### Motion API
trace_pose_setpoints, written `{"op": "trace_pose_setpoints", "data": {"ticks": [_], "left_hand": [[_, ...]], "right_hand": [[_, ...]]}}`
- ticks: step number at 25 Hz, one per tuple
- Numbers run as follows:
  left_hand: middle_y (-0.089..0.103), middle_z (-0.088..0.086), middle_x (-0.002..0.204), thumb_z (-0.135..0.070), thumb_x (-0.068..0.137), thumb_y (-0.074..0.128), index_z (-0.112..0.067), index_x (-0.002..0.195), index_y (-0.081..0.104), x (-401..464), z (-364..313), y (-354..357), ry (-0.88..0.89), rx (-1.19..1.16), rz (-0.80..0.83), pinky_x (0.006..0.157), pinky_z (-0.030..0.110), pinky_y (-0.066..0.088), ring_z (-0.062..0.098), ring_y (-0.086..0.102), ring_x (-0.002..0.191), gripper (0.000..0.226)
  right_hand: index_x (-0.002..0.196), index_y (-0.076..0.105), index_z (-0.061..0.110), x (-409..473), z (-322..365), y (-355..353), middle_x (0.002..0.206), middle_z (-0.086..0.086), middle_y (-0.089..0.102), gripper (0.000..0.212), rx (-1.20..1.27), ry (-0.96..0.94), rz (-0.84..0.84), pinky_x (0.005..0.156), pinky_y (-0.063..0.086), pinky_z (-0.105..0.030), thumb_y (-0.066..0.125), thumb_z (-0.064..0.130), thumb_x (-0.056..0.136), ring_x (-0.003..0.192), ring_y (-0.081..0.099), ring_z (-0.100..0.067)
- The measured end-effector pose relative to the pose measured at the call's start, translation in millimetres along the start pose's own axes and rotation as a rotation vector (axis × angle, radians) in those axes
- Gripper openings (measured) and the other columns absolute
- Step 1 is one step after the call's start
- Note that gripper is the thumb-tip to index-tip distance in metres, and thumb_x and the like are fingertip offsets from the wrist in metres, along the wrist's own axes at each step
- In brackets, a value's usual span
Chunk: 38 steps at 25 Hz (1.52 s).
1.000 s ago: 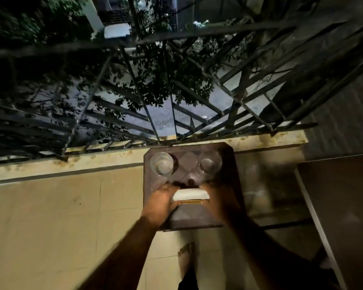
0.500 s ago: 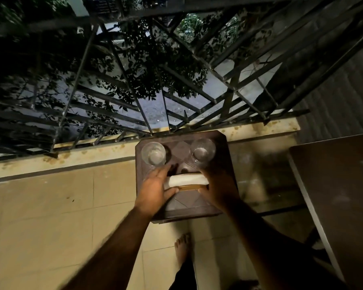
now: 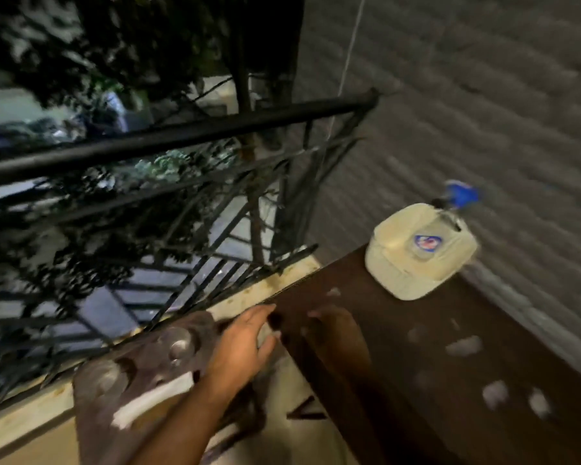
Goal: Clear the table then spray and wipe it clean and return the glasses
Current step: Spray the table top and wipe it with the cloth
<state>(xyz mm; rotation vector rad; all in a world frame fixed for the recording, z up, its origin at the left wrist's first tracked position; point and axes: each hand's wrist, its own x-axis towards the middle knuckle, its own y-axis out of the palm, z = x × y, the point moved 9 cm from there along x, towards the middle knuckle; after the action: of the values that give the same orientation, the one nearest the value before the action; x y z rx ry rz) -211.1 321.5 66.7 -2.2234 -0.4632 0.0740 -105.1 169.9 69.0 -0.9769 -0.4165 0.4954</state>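
1. Fingers of my left hand are spread loose and hold nothing, hovering between the small stool and the corner of the dark table.
2. Over that table corner my right hand sits in shadow; its fingers look open and empty, though the blur makes that hard to be sure of.
3. Both glasses stand on the small brown stool at the lower left, just beside the railing.
4. On the same stool, nearer to me, lies a pale flat thing, smeared by motion.
5. At the far end of the table, close to the ribbed wall, stands a cream spray bottle with a blue trigger head.
6. Several pale blotches mark the tabletop to the right of my hands.
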Motion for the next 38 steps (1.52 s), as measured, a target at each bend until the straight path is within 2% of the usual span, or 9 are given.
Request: {"op": "trace_pose_setpoints", "data": {"ticks": [5,10,12,15,19,26,30,35,38], "left_hand": [[0.051,-0.007,0.137,-0.043,0.09,0.055,-0.028,0.137,0.047,44.1,-134.9,58.1,0.204,0.029,0.1,0.107,0.026,0.036,0.009,0.047,0.125,0.05],[0.05,-0.01,0.136,-0.04,0.09,0.057,-0.028,0.136,0.048,46.3,-210.5,119.2,0.281,0.042,0.201,0.104,0.017,0.032,0.004,0.046,0.124,0.048],[0.049,-0.014,0.136,-0.04,0.09,0.056,-0.031,0.136,0.046,45.0,-223.9,140.5,0.295,0.071,0.255,0.101,0.011,0.027,0.0,0.044,0.123,0.048],[0.049,-0.014,0.136,-0.038,0.09,0.056,-0.03,0.136,0.047,54.4,-229.2,160.7,0.297,0.097,0.31,0.099,0.007,0.024,-0.001,0.045,0.122,0.047],[0.05,-0.012,0.133,-0.039,0.09,0.058,-0.028,0.134,0.05,96.0,-229.1,167.0,0.283,0.128,0.324,0.099,0.013,0.03,0.001,0.048,0.118,0.047],[0.06,0.001,0.124,-0.035,0.083,0.066,-0.021,0.126,0.057,247.5,-212.1,157.6,0.188,0.081,0.221,0.094,0.034,0.047,0.021,0.057,0.112,0.046],[0.062,0.015,0.119,-0.033,0.087,0.064,-0.01,0.129,0.051,322.9,-194.8,173.0,0.088,0.096,0.259,0.088,0.038,0.047,0.032,0.059,0.106,0.05],[0.066,0.014,0.116,-0.032,0.091,0.059,-0.01,0.121,0.058,349.9,-174.1,217.0,0.032,0.015,0.432,0.087,0.039,0.05,0.033,0.063,0.103,0.037],[0.067,0.014,0.113,-0.027,0.093,0.055,-0.011,0.117,0.06,357.0,-160.8,226.2,0.019,0.069,0.393,0.085,0.039,0.05,0.035,0.062,0.102,0.029]], "right_hand": [[0.105,0.068,0.023,-33.8,-98.3,-125.5,0.108,0.004,0.067,0.033,-0.046,0.159,-0.126,0.091,0.048,-0.028,0.067,0.04,0.077,0.102,0.061,-0.014],[0.092,0.071,0.018,-93.1,-168.3,-182.1,0.094,0.001,0.07,0.022,-0.041,0.244,-0.239,0.082,0.051,-0.031,0.069,0.033,0.076,0.091,0.066,-0.017],[0.101,0.068,0.022,-112.2,-191.8,-182.2,0.103,0.004,0.068,0.026,-0.004,0.363,-0.233,0.089,0.047,-0.027,0.066,0.036,0.079,0.101,0.062,-0.014],[0.111,0.062,0.03,-128.2,-228.1,-153.2,0.115,0.008,0.06,0.033,0.133,0.573,-0.108,0.092,0.045,-0.022,0.06,0.043,0.081,0.106,0.056,-0.009],[0.11,0.06,0.031,-117.8,-248.1,-139.5,0.113,0.009,0.059,0.035,0.181,0.647,-0.071,0.089,0.048,-0.023,0.058,0.047,0.079,0.102,0.057,-0.008],[0.117,0.062,0.024,-29.2,-285.6,-167.7,0.118,0.003,0.066,0.044,0.255,0.726,-0.236,0.094,0.043,-0.024,0.062,0.047,0.08,0.112,0.06,-0.011],[0.127,0.052,0.018,28.5,-304.4,-170.5,0.123,-0.003,0.063,0.051,0.474,0.871,-0.297,0.088,0.048,-0.029,0.065,0.041,0.083,0.111,0.06,-0.018],[0.135,0.042,0.015,67.4,-320.1,-136.5,0.131,-0.006,0.058,0.06,0.632,0.98,-0.273,0.087,0.049,-0.03,0.065,0.034,0.083,0.115,0.058,-0.024],[0.133,0.043,0.022,72.5,-325.2,-116.1,0.124,-0.002,0.061,0.055,0.675,1.001,-0.252,0.065,0.059,-0.032,0.062,0.022,0.082,0.103,0.064,-0.023]]}}
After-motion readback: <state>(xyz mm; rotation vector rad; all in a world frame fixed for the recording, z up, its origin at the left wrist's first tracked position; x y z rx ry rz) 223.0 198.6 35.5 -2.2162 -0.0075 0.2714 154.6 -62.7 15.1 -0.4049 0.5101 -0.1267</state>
